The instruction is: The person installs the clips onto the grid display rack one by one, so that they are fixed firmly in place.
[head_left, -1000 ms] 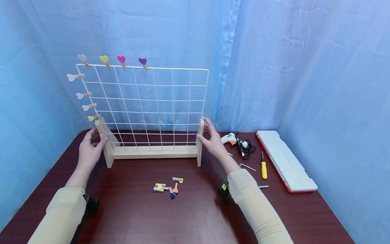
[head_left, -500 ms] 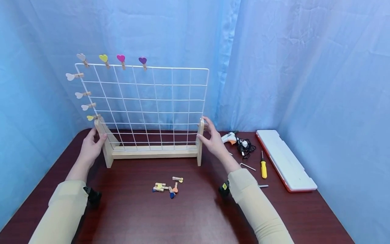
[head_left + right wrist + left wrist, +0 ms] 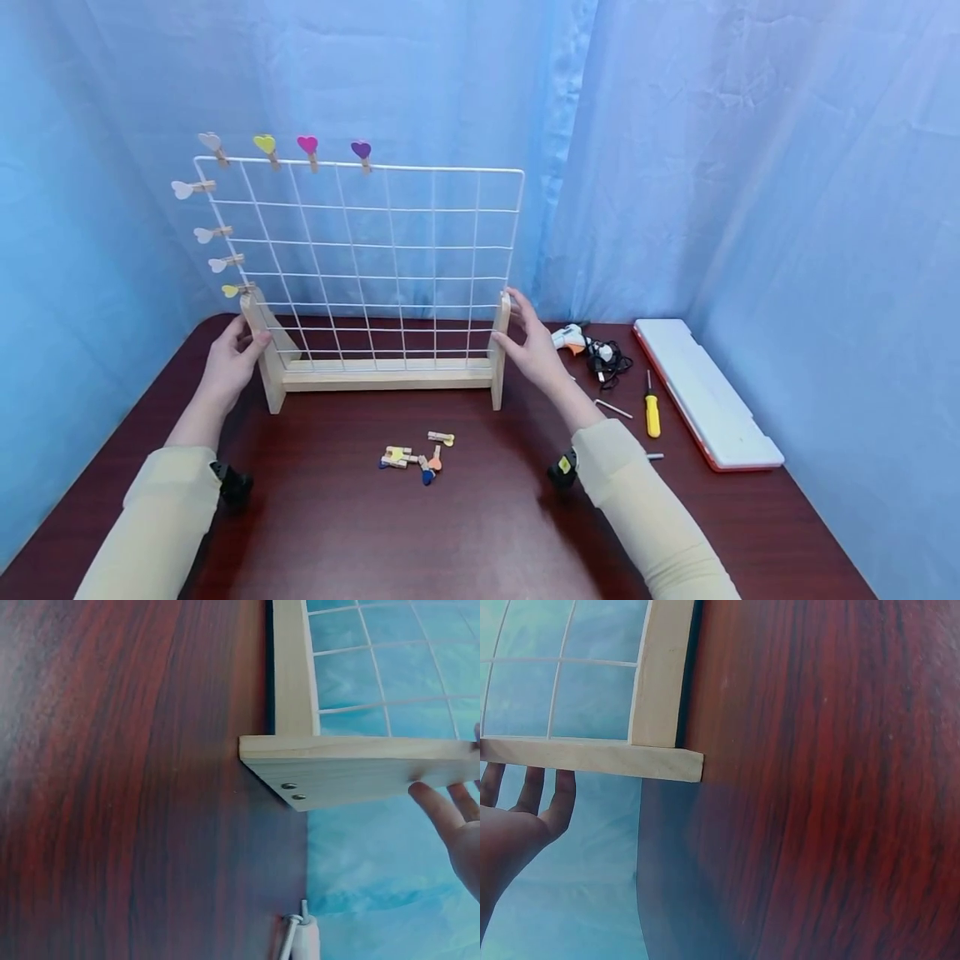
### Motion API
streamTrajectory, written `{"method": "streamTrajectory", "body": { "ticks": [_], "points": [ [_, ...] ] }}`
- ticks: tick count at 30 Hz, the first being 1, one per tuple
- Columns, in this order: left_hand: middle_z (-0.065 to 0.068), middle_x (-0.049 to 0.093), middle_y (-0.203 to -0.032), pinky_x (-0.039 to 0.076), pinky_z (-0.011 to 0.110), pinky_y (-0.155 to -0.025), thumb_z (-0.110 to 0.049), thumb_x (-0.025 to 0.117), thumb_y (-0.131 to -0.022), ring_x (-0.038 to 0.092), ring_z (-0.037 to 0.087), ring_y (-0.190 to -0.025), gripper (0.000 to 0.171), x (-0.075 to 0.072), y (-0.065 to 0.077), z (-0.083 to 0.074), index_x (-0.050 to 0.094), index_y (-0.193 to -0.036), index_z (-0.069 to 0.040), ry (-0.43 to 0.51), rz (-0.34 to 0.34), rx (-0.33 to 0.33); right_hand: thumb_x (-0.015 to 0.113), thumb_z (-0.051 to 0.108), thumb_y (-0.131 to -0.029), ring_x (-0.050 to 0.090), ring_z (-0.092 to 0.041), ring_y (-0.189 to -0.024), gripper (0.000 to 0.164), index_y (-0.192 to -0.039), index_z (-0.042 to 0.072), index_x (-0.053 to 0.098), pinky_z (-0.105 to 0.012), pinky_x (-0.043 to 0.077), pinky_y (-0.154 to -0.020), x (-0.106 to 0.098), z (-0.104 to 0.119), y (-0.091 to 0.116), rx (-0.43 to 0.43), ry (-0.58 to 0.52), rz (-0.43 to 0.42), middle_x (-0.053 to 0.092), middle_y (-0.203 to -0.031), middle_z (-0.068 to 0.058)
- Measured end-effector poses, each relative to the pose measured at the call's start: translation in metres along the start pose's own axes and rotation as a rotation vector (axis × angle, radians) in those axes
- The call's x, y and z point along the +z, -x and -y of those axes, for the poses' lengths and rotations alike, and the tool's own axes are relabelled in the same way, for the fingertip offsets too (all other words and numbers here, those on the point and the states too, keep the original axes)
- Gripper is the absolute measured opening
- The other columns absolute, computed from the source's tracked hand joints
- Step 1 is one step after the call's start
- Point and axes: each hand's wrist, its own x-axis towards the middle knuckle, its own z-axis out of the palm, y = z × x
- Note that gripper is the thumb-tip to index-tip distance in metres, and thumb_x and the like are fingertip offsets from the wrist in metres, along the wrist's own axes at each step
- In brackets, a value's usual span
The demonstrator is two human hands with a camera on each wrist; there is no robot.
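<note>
A white wire grid rack point(image 3: 390, 246) stands upright in a pale wooden base point(image 3: 390, 382). My left hand point(image 3: 228, 362) holds its left side board point(image 3: 264, 358), thumb in front; in the left wrist view several fingertips touch the board's outer face. My right hand point(image 3: 534, 346) grips the right side board point(image 3: 498, 358) between thumb and fingers, partly hidden behind it. Heart clothespins are clipped on the grid: a purple one point(image 3: 362, 152), a pink one point(image 3: 307, 147), and yellow and white ones along the top and left edge. Several loose heart clothespins point(image 3: 397, 457) lie in front.
At the right lie a glue gun point(image 3: 572, 337) with a black cord point(image 3: 613, 367), a hex key point(image 3: 615, 409), a yellow screwdriver point(image 3: 652, 417) and a long white case point(image 3: 705, 396) with a red edge. Blue curtains point(image 3: 450, 75) hang behind the dark red table point(image 3: 360, 542).
My left hand has closed in on the left side board. The rack has shifted slightly to the right with both hands on it; the view has also drifted a little.
</note>
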Motion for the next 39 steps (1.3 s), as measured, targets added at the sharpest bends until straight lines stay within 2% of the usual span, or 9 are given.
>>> {"method": "streamTrajectory", "body": {
  "ticks": [4, 7, 9, 12, 16, 21, 25, 30, 39],
  "points": [
    [0.028, 0.033, -0.135, 0.032, 0.059, -0.091, -0.034, 0.045, -0.092, 0.034, 0.045, -0.120, 0.061, 0.004, -0.002, 0.001, 0.020, -0.141, -0.006, 0.007, 0.003, 0.006, 0.065, 0.013, -0.081, 0.050, -0.023, -0.111, 0.070, -0.137, 0.034, 0.027, -0.034, 0.052, -0.072, -0.010, 0.012, 0.005, -0.045, 0.035, -0.103, 0.044, -0.128, -0.006],
    [0.028, 0.032, -0.135, 0.031, 0.058, -0.091, -0.033, 0.045, -0.092, 0.033, 0.044, -0.121, 0.061, 0.006, -0.003, 0.002, 0.020, -0.141, -0.006, 0.020, 0.003, 0.012, 0.065, 0.009, -0.080, 0.052, -0.021, -0.104, 0.059, -0.132, 0.023, 0.040, -0.027, 0.052, -0.068, -0.016, 0.026, 0.011, -0.133, 0.064, -0.189, 0.050, -0.114, -0.009],
    [0.028, 0.032, -0.136, 0.031, 0.058, -0.092, -0.033, 0.045, -0.092, 0.033, 0.044, -0.121, 0.061, 0.007, -0.004, 0.001, 0.019, -0.141, -0.006, 0.026, 0.001, 0.010, 0.066, 0.007, -0.079, 0.054, -0.020, -0.096, 0.051, -0.126, 0.015, 0.048, -0.024, 0.052, -0.065, -0.018, 0.035, 0.017, -0.198, 0.094, -0.186, 0.053, -0.104, -0.009],
    [0.027, 0.032, -0.136, 0.032, 0.057, -0.092, -0.033, 0.045, -0.092, 0.033, 0.043, -0.121, 0.062, 0.008, -0.004, 0.002, 0.019, -0.141, -0.006, 0.029, -0.006, 0.008, 0.066, 0.010, -0.079, 0.056, -0.018, -0.084, 0.040, -0.117, 0.009, 0.055, -0.023, 0.050, -0.060, -0.012, 0.041, 0.027, -0.281, 0.166, -0.075, 0.056, -0.094, -0.005],
    [0.026, 0.034, -0.135, 0.033, 0.057, -0.092, -0.033, 0.045, -0.092, 0.034, 0.042, -0.121, 0.061, 0.010, -0.004, 0.003, 0.020, -0.141, -0.007, 0.027, -0.016, 0.015, 0.066, 0.017, -0.080, 0.056, -0.011, -0.078, 0.031, -0.109, 0.011, 0.059, -0.022, 0.048, -0.061, 0.006, 0.035, 0.045, -0.324, 0.241, 0.178, 0.059, -0.089, 0.002],
    [0.023, 0.035, -0.134, 0.036, 0.050, -0.092, -0.030, 0.046, -0.092, 0.037, 0.035, -0.118, 0.059, 0.013, 0.001, -0.002, 0.019, -0.140, -0.009, 0.047, -0.036, 0.034, 0.065, 0.019, -0.081, 0.052, -0.003, -0.091, 0.026, -0.107, 0.018, 0.061, -0.019, 0.045, -0.076, 0.033, 0.018, 0.062, -0.333, 0.307, 0.485, 0.060, -0.098, 0.008],
    [0.024, 0.034, -0.135, 0.036, 0.048, -0.090, -0.028, 0.045, -0.092, 0.037, 0.033, -0.114, 0.058, 0.014, 0.006, -0.016, 0.017, -0.139, -0.008, 0.087, -0.051, 0.032, 0.064, 0.022, -0.082, 0.049, -0.003, -0.096, 0.025, -0.107, 0.022, 0.060, -0.021, 0.043, -0.082, 0.047, 0.011, 0.065, -0.327, 0.365, 0.640, 0.058, -0.102, 0.011],
    [0.024, 0.033, -0.136, 0.036, 0.051, -0.089, -0.027, 0.045, -0.093, 0.038, 0.033, -0.114, 0.057, 0.015, 0.003, -0.015, 0.017, -0.139, -0.010, 0.104, -0.054, 0.042, 0.065, 0.027, -0.080, 0.047, -0.005, -0.088, 0.025, -0.104, 0.025, 0.059, -0.019, 0.041, -0.075, 0.061, 0.005, 0.064, -0.324, 0.403, 0.726, 0.055, -0.098, 0.011],
    [0.022, 0.030, -0.139, 0.035, 0.055, -0.090, -0.029, 0.043, -0.093, 0.037, 0.032, -0.117, 0.055, 0.009, 0.002, 0.004, 0.016, -0.140, -0.023, 0.087, -0.063, 0.029, 0.065, 0.022, -0.081, 0.050, -0.008, -0.073, 0.020, -0.100, 0.022, 0.060, -0.014, 0.037, -0.065, 0.076, 0.003, 0.058, -0.381, 0.333, 0.735, 0.055, -0.085, 0.008]
  ]
}}
